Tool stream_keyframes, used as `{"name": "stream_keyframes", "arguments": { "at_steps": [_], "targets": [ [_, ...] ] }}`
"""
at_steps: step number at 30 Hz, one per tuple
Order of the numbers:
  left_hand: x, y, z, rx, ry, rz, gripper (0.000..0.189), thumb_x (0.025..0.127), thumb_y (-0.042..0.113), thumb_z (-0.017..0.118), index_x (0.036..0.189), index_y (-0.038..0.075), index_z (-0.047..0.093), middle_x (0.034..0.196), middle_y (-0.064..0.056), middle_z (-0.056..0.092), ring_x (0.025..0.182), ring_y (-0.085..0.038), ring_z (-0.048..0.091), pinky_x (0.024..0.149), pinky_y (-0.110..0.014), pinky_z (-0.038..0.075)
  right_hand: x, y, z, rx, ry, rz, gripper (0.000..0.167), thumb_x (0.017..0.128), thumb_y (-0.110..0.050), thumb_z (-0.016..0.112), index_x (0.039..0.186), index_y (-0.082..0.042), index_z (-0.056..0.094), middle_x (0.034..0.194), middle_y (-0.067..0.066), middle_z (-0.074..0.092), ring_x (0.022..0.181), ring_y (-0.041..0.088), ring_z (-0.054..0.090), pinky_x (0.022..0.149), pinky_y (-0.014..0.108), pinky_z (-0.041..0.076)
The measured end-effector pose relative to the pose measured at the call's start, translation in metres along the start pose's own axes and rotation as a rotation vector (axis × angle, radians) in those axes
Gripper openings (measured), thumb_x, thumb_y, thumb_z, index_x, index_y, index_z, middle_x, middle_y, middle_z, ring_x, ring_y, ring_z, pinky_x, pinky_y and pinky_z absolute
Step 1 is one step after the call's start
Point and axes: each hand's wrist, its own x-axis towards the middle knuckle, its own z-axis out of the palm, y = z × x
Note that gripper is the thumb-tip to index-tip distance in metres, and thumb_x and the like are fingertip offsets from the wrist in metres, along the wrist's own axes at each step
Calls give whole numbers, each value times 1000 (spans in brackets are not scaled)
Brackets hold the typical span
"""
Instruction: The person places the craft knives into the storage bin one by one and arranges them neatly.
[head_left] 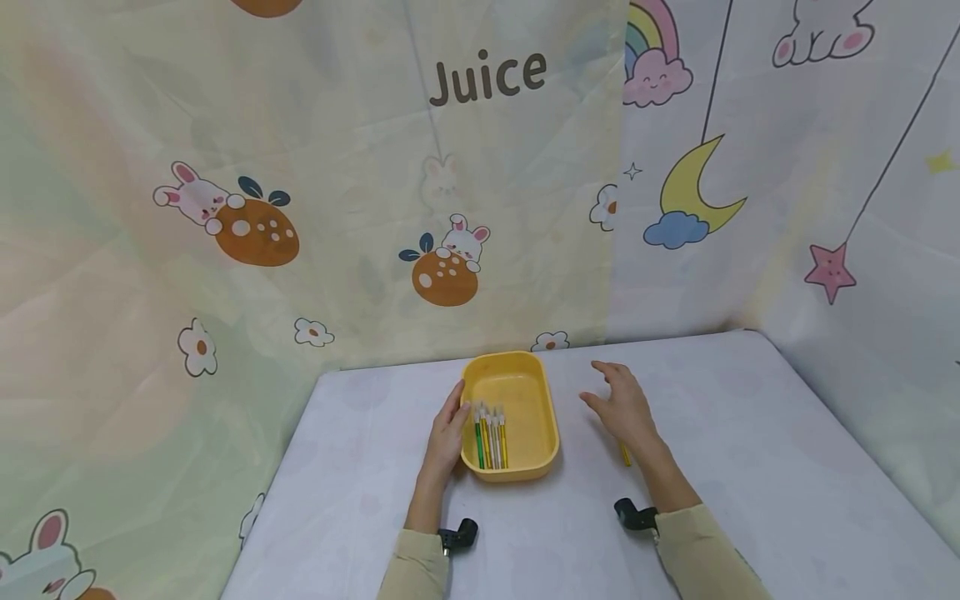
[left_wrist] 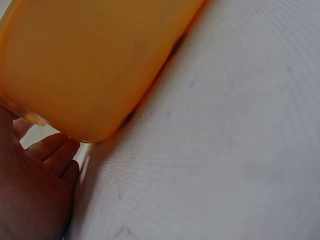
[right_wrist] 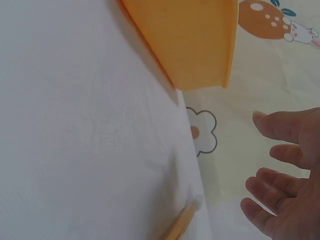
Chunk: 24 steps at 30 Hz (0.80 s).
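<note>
My left hand [head_left: 444, 437] holds the left side of a yellow plastic tray [head_left: 528, 408], its thumb at the rim and its fingers along the outer wall. Inside the tray, against that side, lie several slim pens [head_left: 492, 442] with pale tips, one green and others yellow or whitish. To the right of the tray, my right hand [head_left: 626, 408] is above the table with spread, slightly bent fingers and nothing in them. Under it lies a yellow pen [head_left: 625, 454], partly hidden by the hand; the right wrist view shows the pale end of this pen [right_wrist: 184, 220].
A white cloth covers the table [head_left: 360, 467]. Behind it hangs a printed curtain [head_left: 360, 250] with rabbits, oranges and flowers, meeting a second printed sheet [head_left: 810, 167] at the right. The tray stands near the table's back edge. Each wrist wears a black camera [head_left: 636, 515].
</note>
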Motion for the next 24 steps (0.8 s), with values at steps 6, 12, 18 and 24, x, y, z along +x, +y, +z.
{"name": "stream_keyframes", "arguments": {
  "at_steps": [6, 12, 18, 24],
  "targets": [
    [-1, -1, 0, 2, 0, 6, 49, 112, 31, 47, 160, 33, 40, 170, 8, 32, 161, -18, 20, 133, -48, 14, 0, 3, 0, -14, 1, 12, 65, 97, -21, 74, 154, -6, 46, 156, 25, 42, 134, 44, 51, 109, 61, 49],
    [-1, 0, 1, 0, 10, 8, 48, 112, 29, 47, 160, 33, 41, 169, 8, 33, 161, -18, 20, 133, -46, 15, 1, 5, 0, -25, 1, 5, 65, 97, -20, 74, 154, -5, 46, 154, 26, 44, 133, 44, 52, 106, 61, 50],
    [-1, 1, 2, -5, 4, 13, 49, 112, 28, 46, 161, 31, 40, 170, 7, 33, 161, -18, 20, 133, -46, 14, 0, 7, -1, -24, -13, 14, 65, 98, -20, 73, 154, -4, 46, 154, 26, 43, 133, 44, 52, 106, 61, 50],
    [-2, 3, 1, -6, 0, 13, 49, 112, 28, 46, 160, 31, 40, 170, 8, 32, 161, -16, 20, 133, -45, 14, 2, 9, 0, -33, -24, 30, 66, 97, -22, 74, 154, -4, 46, 154, 27, 43, 133, 45, 52, 107, 61, 50]
  ]
}}
